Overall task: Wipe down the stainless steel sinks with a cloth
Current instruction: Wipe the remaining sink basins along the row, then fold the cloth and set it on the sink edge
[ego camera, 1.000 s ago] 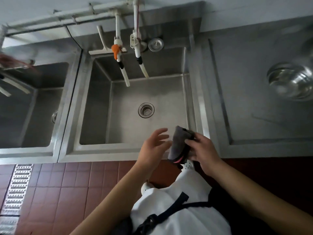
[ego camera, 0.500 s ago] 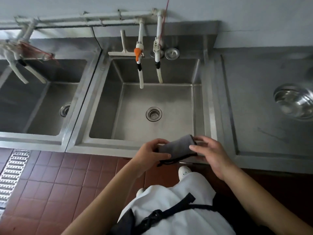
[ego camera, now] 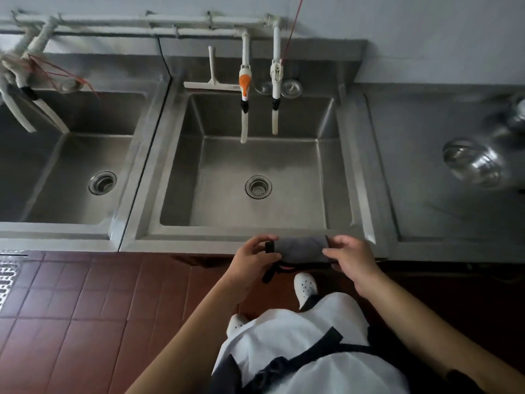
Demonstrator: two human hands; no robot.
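Folded cloth held at the front rim of the centre sink.

The square stainless steel centre sink (ego camera: 255, 177) has smooth dull walls and a round perforated drain (ego camera: 258, 187); its basin floor lies open. The soft grey cloth (ego camera: 301, 248), folded to a flat band, spans the front rim, pinched at either end by the left hand (ego camera: 252, 257) and right hand (ego camera: 350, 258).
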